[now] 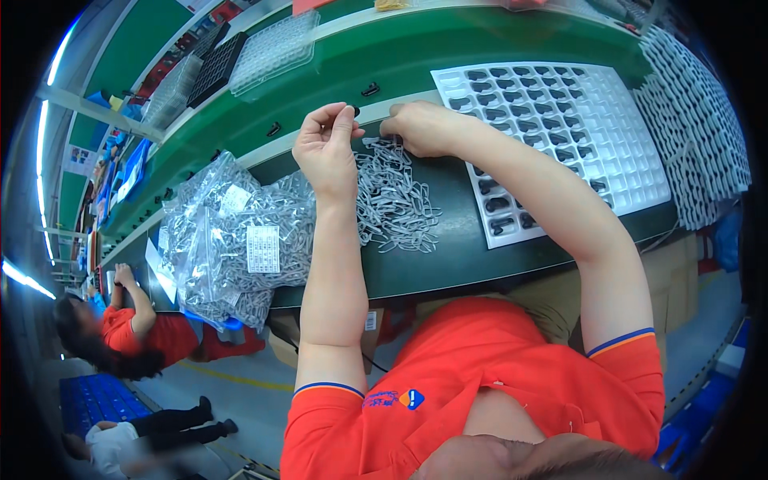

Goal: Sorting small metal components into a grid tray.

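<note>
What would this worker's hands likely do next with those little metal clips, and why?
Probably the left hand carries its pinched piece to the white tray: many pockets lie bare, some hold dark parts. The right hand rests on the loose clip pile, ready to pick another.

This is a factory assembly line. The long green workbench (416, 48) runs across the whole view, with a dark belt-like strip along its near side. On the workbench, to the right, lies a white moulded tray (616, 136) with many small pockets, some filled with dark parts. Right of this tray stand stacks of similar trays (696, 120). At the middle of the workbench lies a heap of small metal clips (396, 200), and left of it clear plastic bags (232, 240) full of the same clips. At the far left end another worker in an orange shirt (136, 328) sits, under long ceiling lamps (40, 160).
</note>
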The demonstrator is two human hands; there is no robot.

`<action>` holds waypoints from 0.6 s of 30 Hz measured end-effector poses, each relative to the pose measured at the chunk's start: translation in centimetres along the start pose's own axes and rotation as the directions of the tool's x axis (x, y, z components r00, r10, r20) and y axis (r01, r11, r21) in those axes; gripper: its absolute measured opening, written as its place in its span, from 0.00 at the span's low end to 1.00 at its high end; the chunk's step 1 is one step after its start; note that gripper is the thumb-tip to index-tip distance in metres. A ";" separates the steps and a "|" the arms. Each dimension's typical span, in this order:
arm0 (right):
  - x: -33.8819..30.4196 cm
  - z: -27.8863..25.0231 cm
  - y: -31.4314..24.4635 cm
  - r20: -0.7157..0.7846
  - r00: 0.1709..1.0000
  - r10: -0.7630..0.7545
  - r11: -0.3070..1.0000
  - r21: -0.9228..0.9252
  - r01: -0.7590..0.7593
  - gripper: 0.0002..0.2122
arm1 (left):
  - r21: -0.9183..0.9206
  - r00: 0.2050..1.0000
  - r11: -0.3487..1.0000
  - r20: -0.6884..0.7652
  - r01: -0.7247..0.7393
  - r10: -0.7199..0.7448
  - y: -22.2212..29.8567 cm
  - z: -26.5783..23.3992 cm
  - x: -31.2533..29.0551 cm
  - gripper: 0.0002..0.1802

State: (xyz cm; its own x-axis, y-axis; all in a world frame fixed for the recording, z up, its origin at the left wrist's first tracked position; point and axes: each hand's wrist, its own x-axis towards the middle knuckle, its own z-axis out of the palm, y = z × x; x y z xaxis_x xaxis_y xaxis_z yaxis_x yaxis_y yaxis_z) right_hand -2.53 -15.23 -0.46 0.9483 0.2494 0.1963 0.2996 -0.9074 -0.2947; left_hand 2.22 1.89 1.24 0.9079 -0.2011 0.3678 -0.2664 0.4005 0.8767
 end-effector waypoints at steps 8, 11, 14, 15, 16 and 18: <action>-1.0 -0.7 -0.1 0.053 0.998 -0.022 0.997 -0.077 0.026 0.08 | 0.083 0.998 0.996 0.053 0.013 -0.017 -0.2 0.3 -0.5 0.04; -1.2 -0.3 0.1 0.003 0.998 -0.058 0.994 -0.093 0.058 0.07 | 0.091 0.996 0.995 0.077 0.028 -0.035 -0.5 0.4 -0.6 0.04; -1.0 -0.4 -0.1 -0.060 0.994 -0.092 0.991 -0.103 0.085 0.05 | 0.111 0.997 0.993 0.076 0.026 -0.035 -0.7 0.1 -0.6 0.05; -1.0 -0.5 0.0 -0.062 0.997 -0.044 0.999 -0.034 0.042 0.05 | 0.111 0.997 0.993 0.075 0.026 -0.034 -0.7 0.1 -0.5 0.05; -1.0 -0.7 0.1 -0.059 0.998 0.004 0.999 0.035 -0.002 0.05 | 0.126 0.996 0.992 0.084 0.031 -0.042 -0.8 0.1 -0.3 0.05; -1.0 -1.5 -0.3 -0.048 0.998 0.051 0.993 0.104 -0.046 0.05 | 0.154 0.993 0.987 0.098 0.045 -0.060 -0.9 -0.1 -0.1 0.04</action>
State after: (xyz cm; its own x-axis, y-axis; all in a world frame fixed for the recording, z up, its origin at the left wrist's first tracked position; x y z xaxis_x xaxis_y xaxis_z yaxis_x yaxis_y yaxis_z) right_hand -3.78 -15.69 0.82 0.9562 0.1862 0.2258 0.2652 -0.8776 -0.3993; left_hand 2.41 1.59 0.38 0.8861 -0.3118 0.3430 -0.2722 0.2491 0.9295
